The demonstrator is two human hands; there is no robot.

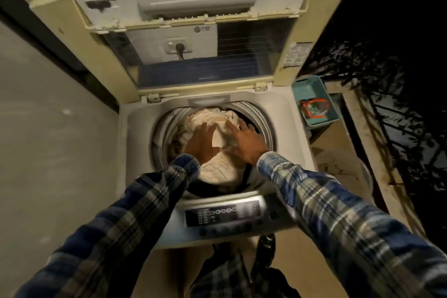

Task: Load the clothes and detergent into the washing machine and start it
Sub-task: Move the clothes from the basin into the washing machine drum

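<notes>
With the hinged cream plastic lid [191, 19] raised, left hand [202, 143] and right hand [244, 141] press flat, fingers released, on cream crumpled cloth [217, 172] inside the top-loading washing machine's round drum [262, 116].

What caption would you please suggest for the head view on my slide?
Left hand and right hand press flat on cream clothes in the washing machine, lid raised.
</notes>
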